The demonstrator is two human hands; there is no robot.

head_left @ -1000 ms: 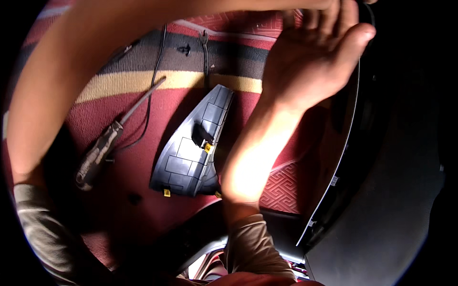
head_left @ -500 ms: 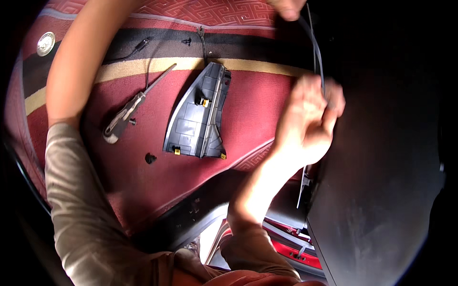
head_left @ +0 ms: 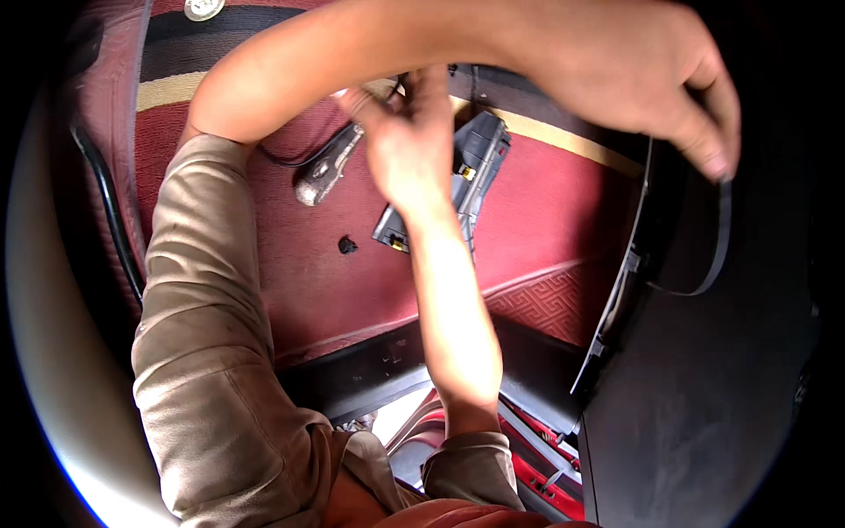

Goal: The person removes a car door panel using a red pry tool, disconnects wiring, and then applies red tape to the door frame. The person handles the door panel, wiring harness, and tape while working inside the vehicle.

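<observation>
Red patterned rug (head_left: 546, 220) carries screwdriver (head_left: 327, 165), grey panel (head_left: 475, 172) | left hand (head_left: 634, 70) fingers grasp black strip (head_left: 722, 238) | right hand (head_left: 409, 145) fingers released, hiding part of the panel

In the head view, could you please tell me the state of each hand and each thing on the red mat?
left hand: reached across to the right, fingertips on the thin black strip.
right hand: open, raised above the mat, holding nothing.
dark plastic part: lying flat on the mat, partly hidden.
screwdriver: lying on the mat, untouched.
small black clip: loose on the mat.
</observation>
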